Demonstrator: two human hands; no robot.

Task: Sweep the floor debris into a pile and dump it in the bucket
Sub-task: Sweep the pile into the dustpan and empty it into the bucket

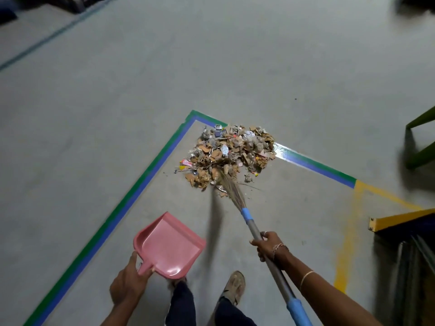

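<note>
The right hand (270, 248) wraps the broom (251, 225) shaft, and the bristles reach toward 11 o'clock into the debris pile (230, 154) on the floor (141, 90). The left hand (128, 285) grips the pink dustpan (167, 245) by its handle, with the pan pointing toward 1 o'clock, apart from the pile.

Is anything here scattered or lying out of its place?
Mostly tidy. A few small scraps lie apart from the debris pile, left of it, and one clump sits loose at its near right edge. The pile also overlaps the green-blue floor tape.
</note>
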